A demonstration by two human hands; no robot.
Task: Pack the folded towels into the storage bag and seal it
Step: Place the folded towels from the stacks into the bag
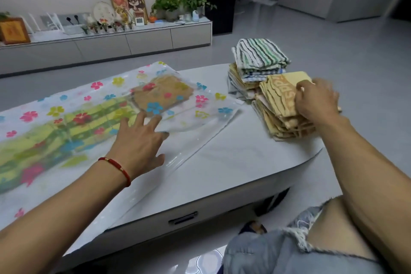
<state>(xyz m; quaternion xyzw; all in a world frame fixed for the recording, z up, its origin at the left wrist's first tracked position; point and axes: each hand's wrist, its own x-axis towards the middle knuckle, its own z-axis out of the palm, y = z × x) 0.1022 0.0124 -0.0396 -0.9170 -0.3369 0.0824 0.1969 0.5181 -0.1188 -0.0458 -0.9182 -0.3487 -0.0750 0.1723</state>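
A clear storage bag (pixel 195 118) printed with coloured flowers lies flat across the left of the white table (pixel 240 158). Inside it I see a green-yellow towel (pixel 66 131) and a tan towel (pixel 162 93). My left hand (pixel 140 142) rests on the bag near its open mouth, fingers spread. To the right stands a stack of yellow folded towels (pixel 280 115). My right hand (pixel 315 100) grips the top yellow towel of that stack. Behind it sits a second pile topped by a green-striped towel (pixel 258 55).
The table's front edge carries a drawer handle (pixel 182 218). My knee in torn jeans (pixel 289 251) is at the lower right. A long low cabinet (pixel 111 44) with plants and frames runs along the far wall. Grey floor surrounds the table.
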